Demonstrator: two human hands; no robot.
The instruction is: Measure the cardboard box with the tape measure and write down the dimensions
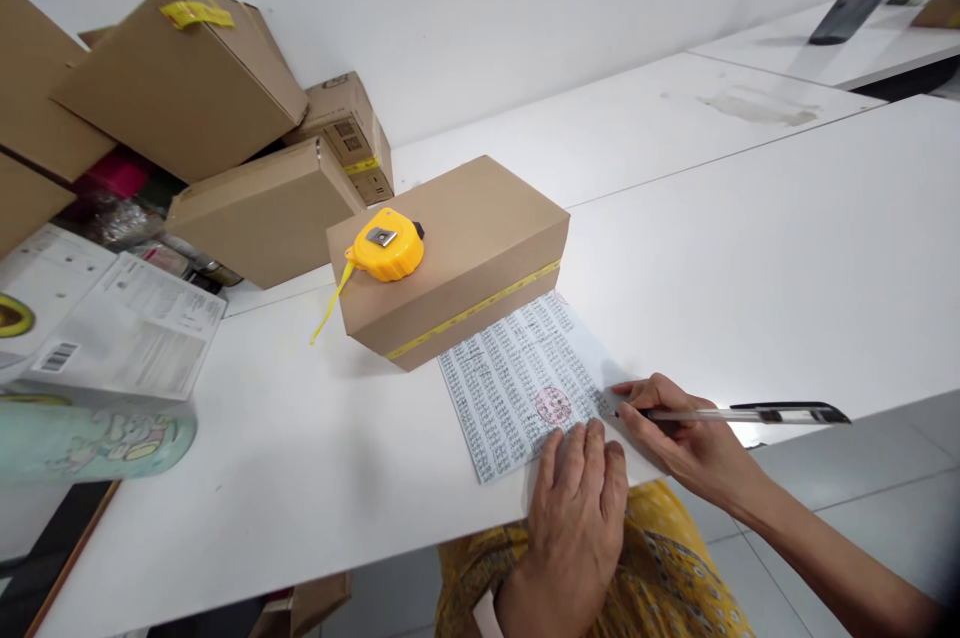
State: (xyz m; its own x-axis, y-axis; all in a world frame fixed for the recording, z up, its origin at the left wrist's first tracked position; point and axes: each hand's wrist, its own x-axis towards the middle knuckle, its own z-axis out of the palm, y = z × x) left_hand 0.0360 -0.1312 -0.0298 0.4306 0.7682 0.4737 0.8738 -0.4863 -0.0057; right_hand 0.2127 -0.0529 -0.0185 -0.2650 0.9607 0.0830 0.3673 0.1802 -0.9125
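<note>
My right hand (679,433) is closed round a clear pen with a black cap (750,414), its tip touching the right edge of a printed sheet (517,383) with a red stamp. My left hand (577,508) lies flat, fingers together, on the sheet's near edge at the table's front. Just beyond the sheet stands a brown cardboard box (465,258) with a yellow tape strip along its side. A yellow tape measure (386,245) rests on the box's top left corner, its yellow strap hanging down.
Several cardboard boxes (187,78) are piled at the back left against the wall. White printed cartons (127,328) and a pale green cylinder (90,438) lie at the left. The white table (750,248) stretches to the right, with more tables behind.
</note>
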